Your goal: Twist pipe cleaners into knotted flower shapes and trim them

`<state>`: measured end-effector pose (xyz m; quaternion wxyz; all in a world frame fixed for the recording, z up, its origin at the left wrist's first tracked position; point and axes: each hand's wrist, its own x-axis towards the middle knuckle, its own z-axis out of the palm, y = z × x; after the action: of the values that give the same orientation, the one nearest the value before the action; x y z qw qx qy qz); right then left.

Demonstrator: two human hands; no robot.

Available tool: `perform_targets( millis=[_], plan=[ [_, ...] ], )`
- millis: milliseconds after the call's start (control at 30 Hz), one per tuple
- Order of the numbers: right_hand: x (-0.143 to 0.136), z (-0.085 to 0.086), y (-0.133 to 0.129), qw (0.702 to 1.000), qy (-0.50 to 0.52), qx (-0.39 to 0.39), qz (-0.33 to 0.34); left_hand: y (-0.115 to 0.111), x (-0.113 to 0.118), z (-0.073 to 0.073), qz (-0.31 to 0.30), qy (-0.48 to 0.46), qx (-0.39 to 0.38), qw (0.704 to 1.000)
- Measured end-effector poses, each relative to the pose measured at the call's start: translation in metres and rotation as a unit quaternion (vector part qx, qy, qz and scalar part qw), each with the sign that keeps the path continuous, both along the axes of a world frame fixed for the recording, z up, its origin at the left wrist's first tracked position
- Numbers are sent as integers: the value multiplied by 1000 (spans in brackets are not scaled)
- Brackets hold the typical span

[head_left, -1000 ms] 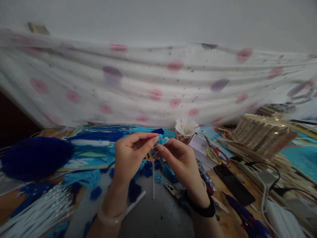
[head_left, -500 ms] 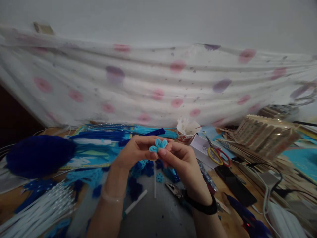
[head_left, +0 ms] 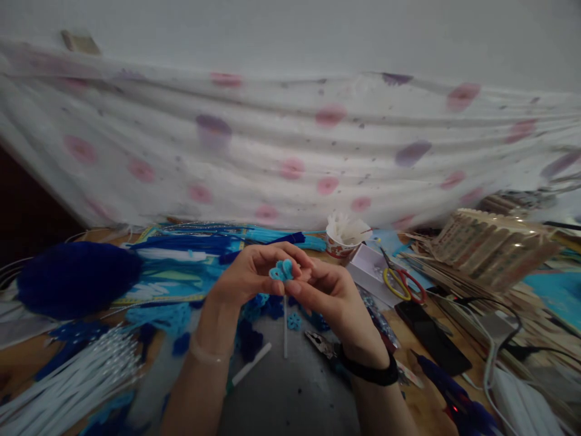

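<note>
Between my two hands, over the grey mat (head_left: 290, 393), is a small light-blue pipe-cleaner flower (head_left: 280, 270) with looped petals. My left hand (head_left: 254, 272) is closed on its left side, thumb below and fingers curled behind. Closed as well, my right hand (head_left: 324, 287) pinches it from the right; parts of the fingertips are hidden. A thin white stick (head_left: 285, 330) runs straight down beneath the flower; whether it is joined to it I cannot tell. Under my hands lie dark-blue flowers (head_left: 250, 342) and a finished-looking light-blue flower (head_left: 294, 321).
Pliers (head_left: 321, 344), a glue gun (head_left: 454, 393), a black phone (head_left: 433, 339) and scissors (head_left: 403, 284) in a white box (head_left: 367, 275) lie to the right. A paper cup (head_left: 342, 245) stands behind. Blue pipe cleaners (head_left: 181, 245) and white ones (head_left: 86, 375) spread leftward.
The light-blue flower has turned and tilted in my fingers, its petals now bunched closer and slightly further left. My hands stay in nearly the same place; the view has shifted slightly.
</note>
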<state>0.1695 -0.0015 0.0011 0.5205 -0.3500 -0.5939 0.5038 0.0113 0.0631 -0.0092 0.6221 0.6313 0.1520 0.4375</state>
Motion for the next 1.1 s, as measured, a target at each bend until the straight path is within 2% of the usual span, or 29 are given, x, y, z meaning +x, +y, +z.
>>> perform_targets(
  millis=[133, 200, 300, 367, 433, 533, 733, 833, 967, 1100],
  plan=[
    [3, 1, -1, 1000, 12, 7, 10, 0, 0, 2, 5, -54, -4, 998],
    [3, 0, -1, 1000, 16, 7, -5, -1, -1, 1, 8, -70, -22, 997],
    [1, -2, 2, 995, 30, 41, -89, -7, -1, 3, 33, -67, -72, 995],
    [-2, -4, 4, 984, 28, 83, -154, -14, 4, 4, 83, -61, -87, 991],
    [-3, -5, 6, 972, 9, 132, -192, -20, 12, 5, 148, -54, -72, 985],
    [0, -4, 5, 963, -35, 185, -194, -26, 21, 6, 223, -42, -30, 973],
    [9, -3, 1, 958, -69, 170, -220, -29, 22, 10, 310, 64, 66, 946],
    [10, -7, 4, 959, -43, 149, -236, -32, 24, 11, 320, 86, 88, 940],
    [9, -8, 6, 959, -17, 129, -252, -32, 30, 7, 314, 38, 27, 948],
    [7, -5, 6, 964, -21, 129, -230, -32, 34, 6, 297, 32, -2, 954]
  ],
)
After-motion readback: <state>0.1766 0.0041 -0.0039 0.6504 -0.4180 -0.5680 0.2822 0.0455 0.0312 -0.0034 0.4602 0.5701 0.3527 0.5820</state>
